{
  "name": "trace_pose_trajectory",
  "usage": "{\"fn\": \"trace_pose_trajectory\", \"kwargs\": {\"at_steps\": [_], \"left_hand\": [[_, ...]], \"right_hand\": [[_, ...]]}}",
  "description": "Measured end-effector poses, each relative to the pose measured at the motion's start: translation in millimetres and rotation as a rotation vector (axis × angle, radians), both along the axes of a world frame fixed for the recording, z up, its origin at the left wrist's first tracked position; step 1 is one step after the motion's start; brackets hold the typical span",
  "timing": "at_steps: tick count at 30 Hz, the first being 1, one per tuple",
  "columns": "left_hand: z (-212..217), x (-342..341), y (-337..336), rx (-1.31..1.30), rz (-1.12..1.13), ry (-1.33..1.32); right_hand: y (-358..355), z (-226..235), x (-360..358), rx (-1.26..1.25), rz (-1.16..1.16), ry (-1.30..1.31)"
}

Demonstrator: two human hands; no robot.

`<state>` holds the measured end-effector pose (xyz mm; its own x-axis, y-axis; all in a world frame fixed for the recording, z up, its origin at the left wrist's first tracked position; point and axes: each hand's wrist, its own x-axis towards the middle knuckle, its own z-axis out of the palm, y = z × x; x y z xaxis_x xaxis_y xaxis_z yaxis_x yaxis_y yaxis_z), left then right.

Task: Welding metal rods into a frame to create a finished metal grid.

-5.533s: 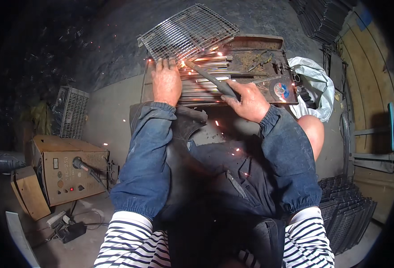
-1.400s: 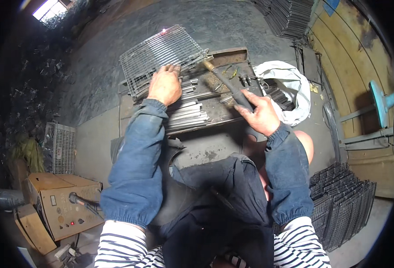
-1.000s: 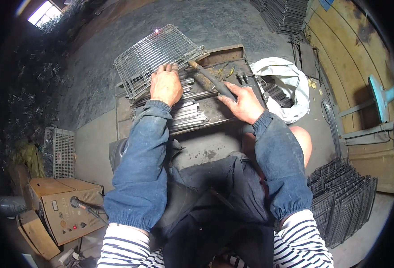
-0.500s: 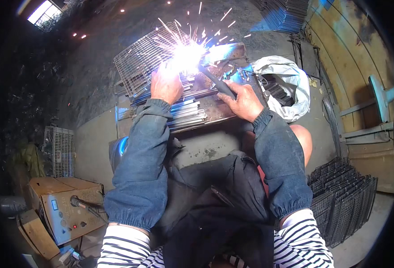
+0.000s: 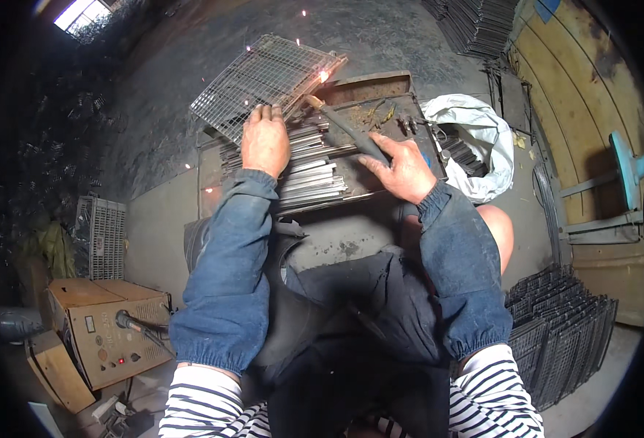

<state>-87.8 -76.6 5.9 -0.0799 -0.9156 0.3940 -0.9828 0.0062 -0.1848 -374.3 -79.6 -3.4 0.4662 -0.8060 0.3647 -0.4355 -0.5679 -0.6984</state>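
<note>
A wire mesh panel (image 5: 238,84) lies tilted at the far side of the low work table (image 5: 380,171), with one red-hot spot at its right corner. My left hand (image 5: 265,144) is closed on the panel's near edge, fingertips over the wires; the thumb is hidden. In my right hand (image 5: 403,169) is the dark handle of a welding torch (image 5: 347,130), its brownish tip pointing up and left, a short way from the glowing corner. Several loose metal strips (image 5: 311,179) lie on the table just right of and below my left hand.
A white sack (image 5: 493,128) holding dark metal pieces stands right of the table. Stacked mesh panels (image 5: 555,336) sit at lower right, with another stack (image 5: 475,25) at the far right. A welding machine (image 5: 114,332) with a cable stands at lower left, near a pale crate (image 5: 106,237).
The bright arc and its spray of sparks have died down to a glowing spot and a few stray sparks. The torch tip is now slightly apart from the mesh. Both hands keep their hold.
</note>
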Motion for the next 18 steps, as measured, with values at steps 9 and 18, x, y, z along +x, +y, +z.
{"fn": "trace_pose_trajectory", "kwargs": {"at_steps": [9,18], "left_hand": [[-6.0,-8.0,-2.0,0.029,0.079,-0.073],[-10.0,-6.6,-2.8,-0.002,0.065,-0.08]], "right_hand": [[-13.2,-10.3,10.5,0.126,0.004,0.002],[-11.7,-1.9,16.5,0.168,0.005,0.031]]}}
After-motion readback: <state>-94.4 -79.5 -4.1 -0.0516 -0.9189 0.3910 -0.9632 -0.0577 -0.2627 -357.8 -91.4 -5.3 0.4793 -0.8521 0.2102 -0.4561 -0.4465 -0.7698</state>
